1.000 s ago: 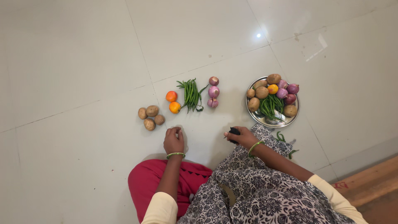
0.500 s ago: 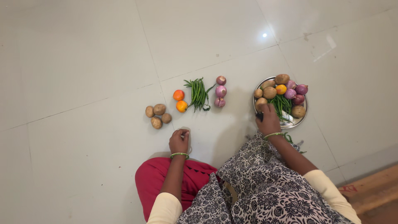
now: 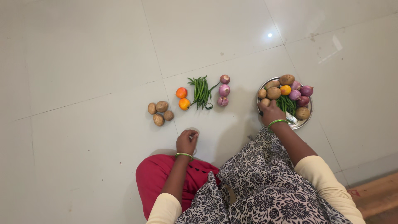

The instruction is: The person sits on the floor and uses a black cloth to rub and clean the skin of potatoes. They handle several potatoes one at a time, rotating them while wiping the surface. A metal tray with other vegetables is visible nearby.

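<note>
A steel plate [image 3: 307,120] is seen on the tiled floor [image 3: 83,62], at the right side of the seated person. The right hand [image 3: 272,113] is laid over the near left edge of this plate, and its fingers are curled around a potato [image 3: 265,102] that lies on that edge. A small dark thing shows at the left of this hand, just by the rim, but what it is cannot be told. More potatoes, a small orange tomato [image 3: 285,90], some purple onions [image 3: 301,94] and a bundle of green beans [image 3: 287,103] are piled in the rest of the plate, toward its far and right edges.

The left hand [image 3: 187,142] is rested on the floor in front of the red knee [image 3: 151,182], with the fingers bent loosely inward; nothing is seen between them, though the palm side is hidden. A green bangle [image 3: 184,155] is worn on this wrist, and another one on the right wrist.

Further from the person, four groups are laid on the floor in a row, a little apart from each other. From the left are found four potatoes [image 3: 160,113] close together, two orange tomatoes [image 3: 183,98] touching, a bunch of green beans [image 3: 201,91], and three purple onions [image 3: 224,90] in a short line.
</note>
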